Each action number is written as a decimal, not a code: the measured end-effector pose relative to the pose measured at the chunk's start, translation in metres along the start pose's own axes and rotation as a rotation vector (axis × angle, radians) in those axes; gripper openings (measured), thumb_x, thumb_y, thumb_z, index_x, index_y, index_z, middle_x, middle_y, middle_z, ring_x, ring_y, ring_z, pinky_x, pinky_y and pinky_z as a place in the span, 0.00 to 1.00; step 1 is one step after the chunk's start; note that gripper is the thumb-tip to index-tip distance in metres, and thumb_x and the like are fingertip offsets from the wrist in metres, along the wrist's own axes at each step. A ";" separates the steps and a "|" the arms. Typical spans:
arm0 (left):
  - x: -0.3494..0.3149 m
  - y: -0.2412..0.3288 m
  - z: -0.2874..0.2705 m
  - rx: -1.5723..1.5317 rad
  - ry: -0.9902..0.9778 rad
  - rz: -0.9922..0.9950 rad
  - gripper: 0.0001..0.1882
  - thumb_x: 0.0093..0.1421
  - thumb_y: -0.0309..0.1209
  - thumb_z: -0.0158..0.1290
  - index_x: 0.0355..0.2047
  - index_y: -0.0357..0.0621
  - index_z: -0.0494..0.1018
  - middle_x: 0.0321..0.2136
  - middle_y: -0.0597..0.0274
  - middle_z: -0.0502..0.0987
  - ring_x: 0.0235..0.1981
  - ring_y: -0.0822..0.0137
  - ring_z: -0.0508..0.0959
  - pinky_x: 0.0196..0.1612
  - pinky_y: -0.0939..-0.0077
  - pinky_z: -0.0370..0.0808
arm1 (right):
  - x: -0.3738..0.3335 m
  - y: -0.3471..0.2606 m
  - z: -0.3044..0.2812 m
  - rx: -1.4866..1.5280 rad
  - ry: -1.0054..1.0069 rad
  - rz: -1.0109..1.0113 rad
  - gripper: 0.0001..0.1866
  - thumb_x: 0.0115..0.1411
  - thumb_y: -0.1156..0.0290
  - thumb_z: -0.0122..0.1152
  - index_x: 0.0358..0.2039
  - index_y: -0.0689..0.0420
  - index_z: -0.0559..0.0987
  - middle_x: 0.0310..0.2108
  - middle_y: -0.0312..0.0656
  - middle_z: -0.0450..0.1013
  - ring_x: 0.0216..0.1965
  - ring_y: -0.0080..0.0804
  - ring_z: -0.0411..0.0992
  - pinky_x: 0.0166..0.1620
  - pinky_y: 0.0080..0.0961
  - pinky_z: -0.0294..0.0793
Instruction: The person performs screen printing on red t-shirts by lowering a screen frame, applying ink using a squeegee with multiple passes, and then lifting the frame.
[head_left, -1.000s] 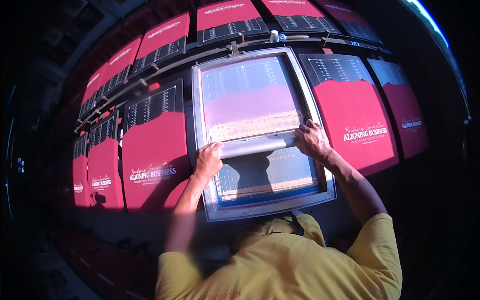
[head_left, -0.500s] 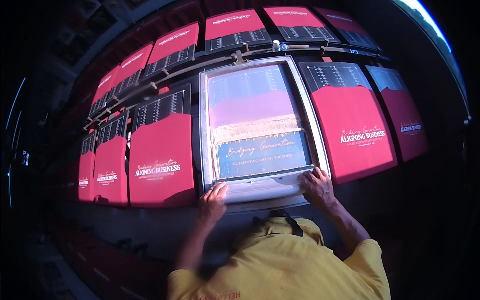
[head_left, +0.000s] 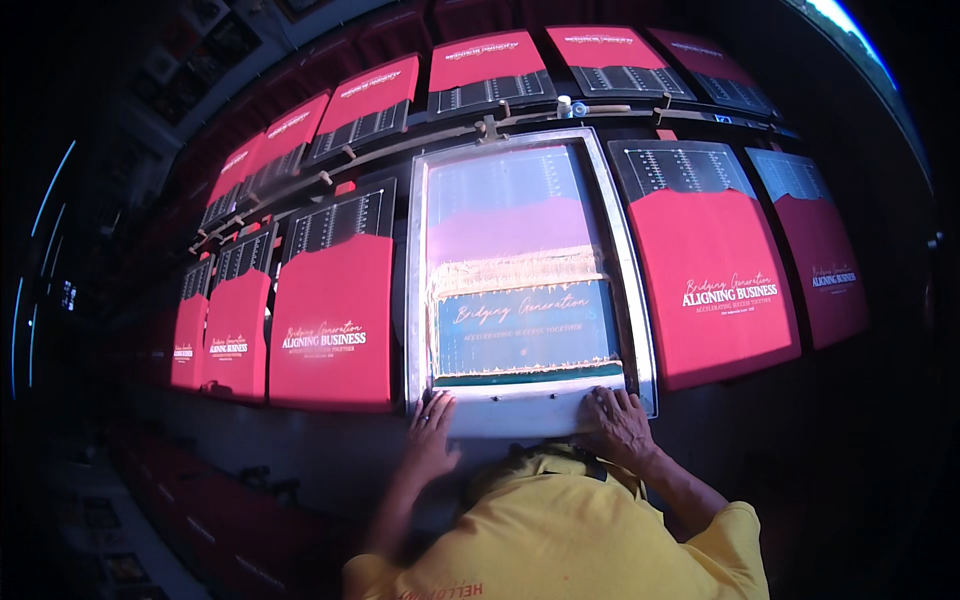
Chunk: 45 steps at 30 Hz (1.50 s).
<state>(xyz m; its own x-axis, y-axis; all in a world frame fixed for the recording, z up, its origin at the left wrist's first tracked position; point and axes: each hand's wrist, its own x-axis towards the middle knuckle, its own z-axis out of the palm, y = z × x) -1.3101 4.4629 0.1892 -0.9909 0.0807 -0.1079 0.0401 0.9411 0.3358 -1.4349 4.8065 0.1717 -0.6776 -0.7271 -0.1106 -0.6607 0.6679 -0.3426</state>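
A wide, pale squeegee [head_left: 515, 410] lies across the near end of a silver-framed printing screen [head_left: 620, 270]. A dark green strip runs along its far edge. My left hand [head_left: 432, 436] grips its left end, fingers over the top, and my right hand [head_left: 620, 428] grips the right end. The screen's mesh [head_left: 505, 215] looks pinkish-lilac in the middle, showing red fabric beneath. Nearer to me is a blue stencil area [head_left: 525, 330] with script lettering, bordered by torn-edged tan tape [head_left: 515, 268]. My palms hide part of the squeegee's underside.
Red shirts on dark ruled boards flank the screen, one [head_left: 710, 270] close on the right and one [head_left: 335, 300] on the left. More boards [head_left: 490, 65] stand behind a long rail [head_left: 400, 143]. A small white bottle [head_left: 564, 106] and a tape roll [head_left: 580, 110] sit on the rail.
Both hands have drawn the squeegee toward me, to the near end of the screen. Its handle has tipped lower, and the lettering in the stencil area looks fainter.
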 end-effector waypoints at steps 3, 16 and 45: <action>0.000 -0.008 -0.009 -0.115 0.072 -0.044 0.34 0.56 0.35 0.55 0.62 0.38 0.60 0.62 0.49 0.62 0.65 0.50 0.59 0.67 0.47 0.51 | 0.004 0.012 -0.012 0.189 0.152 0.018 0.32 0.55 0.51 0.63 0.52 0.63 0.71 0.51 0.50 0.67 0.50 0.45 0.65 0.53 0.41 0.64; 0.036 -0.119 0.056 -0.318 0.419 -0.620 0.23 0.68 0.39 0.43 0.23 0.31 0.68 0.17 0.49 0.72 0.21 0.53 0.70 0.28 0.57 0.64 | 0.039 0.085 0.064 0.593 0.849 0.557 0.12 0.66 0.76 0.47 0.49 0.63 0.70 0.37 0.55 0.74 0.36 0.47 0.75 0.41 0.38 0.74; 0.080 0.119 0.077 -0.564 0.692 -0.893 0.22 0.67 0.39 0.47 0.44 0.26 0.73 0.41 0.52 0.76 0.43 0.65 0.73 0.50 0.70 0.67 | -0.081 0.261 -0.018 0.911 0.783 0.595 0.15 0.62 0.83 0.47 0.49 0.64 0.73 0.37 0.48 0.77 0.39 0.28 0.76 0.40 0.23 0.74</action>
<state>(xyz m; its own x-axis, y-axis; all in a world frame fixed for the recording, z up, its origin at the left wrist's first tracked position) -1.3748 4.6065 0.1479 -0.5111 -0.8581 -0.0486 -0.5674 0.2943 0.7690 -1.5583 5.0422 0.1086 -0.9926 0.1215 -0.0043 0.0388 0.2830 -0.9583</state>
